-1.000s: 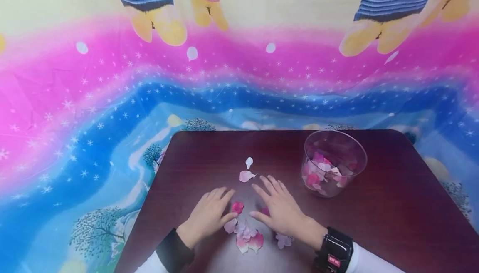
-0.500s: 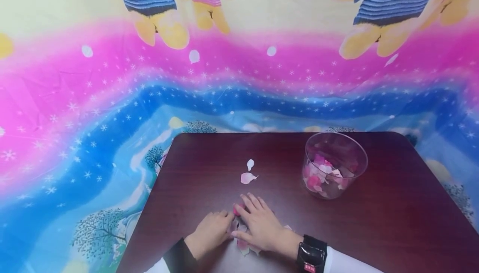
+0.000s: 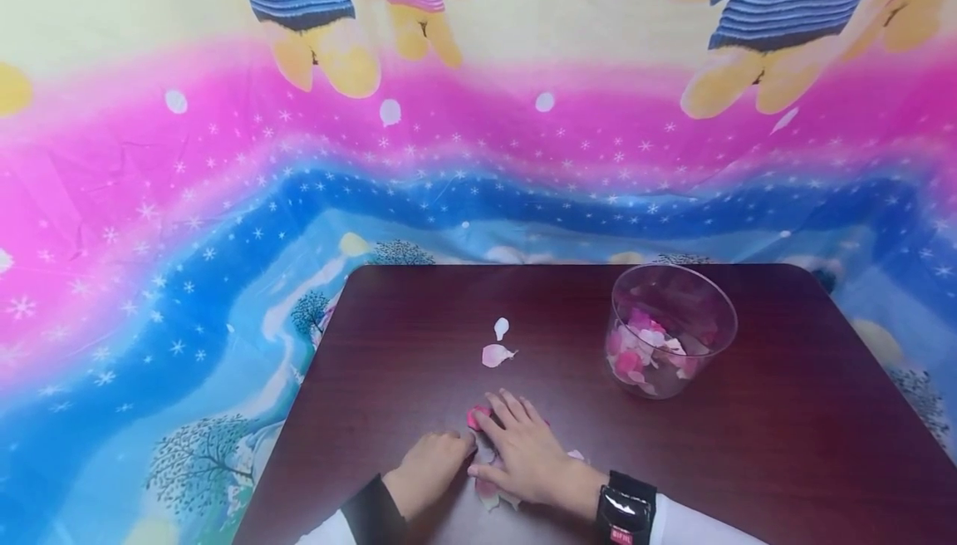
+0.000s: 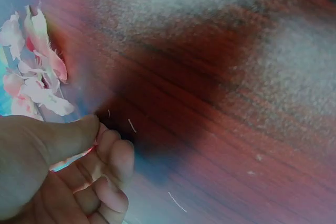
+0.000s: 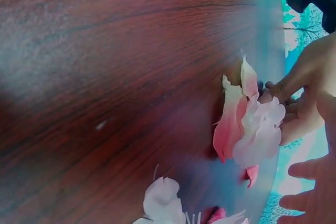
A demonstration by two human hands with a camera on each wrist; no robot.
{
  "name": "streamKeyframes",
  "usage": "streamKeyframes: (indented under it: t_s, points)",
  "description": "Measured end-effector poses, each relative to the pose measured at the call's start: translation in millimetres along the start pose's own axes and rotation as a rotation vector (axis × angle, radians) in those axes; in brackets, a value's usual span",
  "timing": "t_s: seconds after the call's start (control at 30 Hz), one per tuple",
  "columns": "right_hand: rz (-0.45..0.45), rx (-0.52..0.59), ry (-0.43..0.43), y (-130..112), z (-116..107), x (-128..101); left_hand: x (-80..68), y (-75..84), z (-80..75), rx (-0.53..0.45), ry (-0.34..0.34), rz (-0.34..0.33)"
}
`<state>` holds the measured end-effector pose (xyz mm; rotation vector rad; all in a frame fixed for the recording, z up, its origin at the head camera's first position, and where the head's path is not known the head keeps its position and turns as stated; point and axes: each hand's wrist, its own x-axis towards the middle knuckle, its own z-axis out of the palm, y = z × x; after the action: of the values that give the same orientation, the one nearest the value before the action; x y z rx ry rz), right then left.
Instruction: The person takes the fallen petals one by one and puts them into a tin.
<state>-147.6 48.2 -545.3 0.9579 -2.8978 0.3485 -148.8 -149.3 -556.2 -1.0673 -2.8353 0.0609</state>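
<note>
Loose pink and white petals [image 3: 489,491] lie heaped on the dark wooden table [image 3: 785,445] near its front edge. My right hand [image 3: 516,441] lies flat over the heap with straight fingers, and a deep pink petal [image 3: 475,417] sits at its fingertips. My left hand [image 3: 437,462] is curled against the left side of the heap. In the left wrist view its thumb [image 4: 68,135] lies over bent fingers, beside the petals [image 4: 37,72]. The right wrist view shows the pile [image 5: 252,124] touching the left fingertips [image 5: 283,90]. I see nothing clearly pinched.
A clear plastic cup [image 3: 673,300] holding several pink and white petals stands on the table to the right of my hands. Two pale petals [image 3: 495,355] lie apart, farther out. A bright cartoon-print cloth [image 3: 224,196] hangs behind and around the table.
Both hands have drawn together and back toward me, sweeping the scattered petals into one heap. The left fingers went from straight to curled. Little has moved in the last half second.
</note>
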Motion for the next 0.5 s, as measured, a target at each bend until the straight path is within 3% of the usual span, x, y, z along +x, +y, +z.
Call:
streamKeyframes:
  t_s: [0.5]
  points:
    - [-0.004,-0.020,0.018,3.1,2.1,-2.3,0.8,-0.4,-2.4,0.001,-0.050,-0.021]
